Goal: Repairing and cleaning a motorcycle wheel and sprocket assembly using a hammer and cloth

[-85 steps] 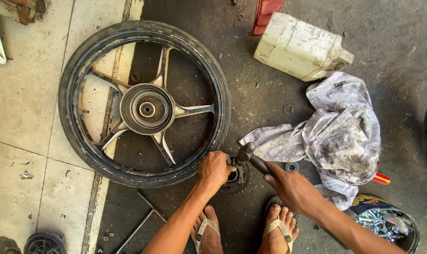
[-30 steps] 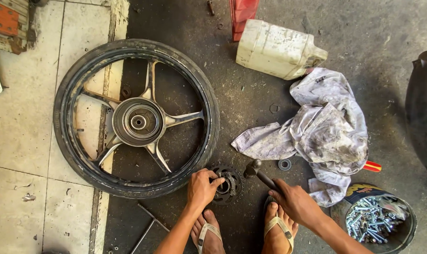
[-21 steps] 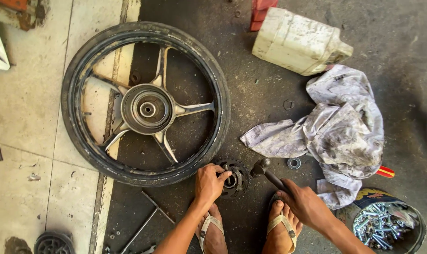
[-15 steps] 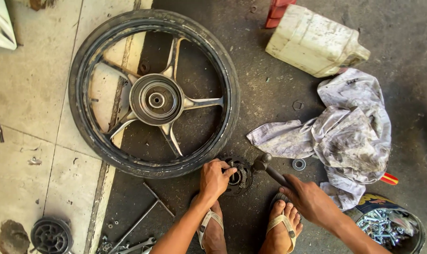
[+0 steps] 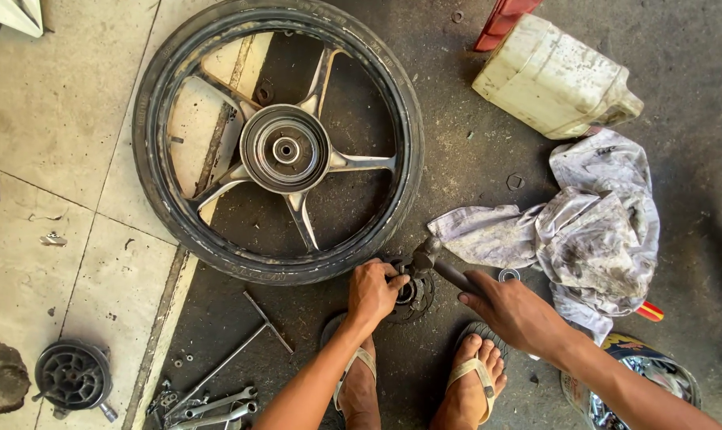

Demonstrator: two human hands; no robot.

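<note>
Compared with the pictures from a moment ago, little has changed between the hands: the left hand (image 5: 374,288) stays curled over the round toothed part (image 5: 411,293) on the dark floor (image 5: 456,183), fingers wrapped on its near rim and pressing it flat, and the right hand (image 5: 514,309) stays closed around the handle of the hammer (image 5: 441,267), whose head now sits right at the part's centre, touching or just above it; I cannot tell which. The wheel (image 5: 277,139) appears higher and further right in the picture, which looks like a shift of the head, not of the wheel. So the work reads as being in the middle of repeated short blows, with the part still being steadied. The part lies just off the near edge of the tyre, between the tyre and the two sandalled feet (image 5: 413,381), so there is little room there. The rag (image 5: 580,227) lies close on the right, beside the hammer handle, with the pale jug (image 5: 556,76) beyond it. The spanners and rods (image 5: 218,382) lie near the left elbow, and a tin of bolts (image 5: 640,382) sits under the right forearm. Open floor remains only at the far right.
</note>
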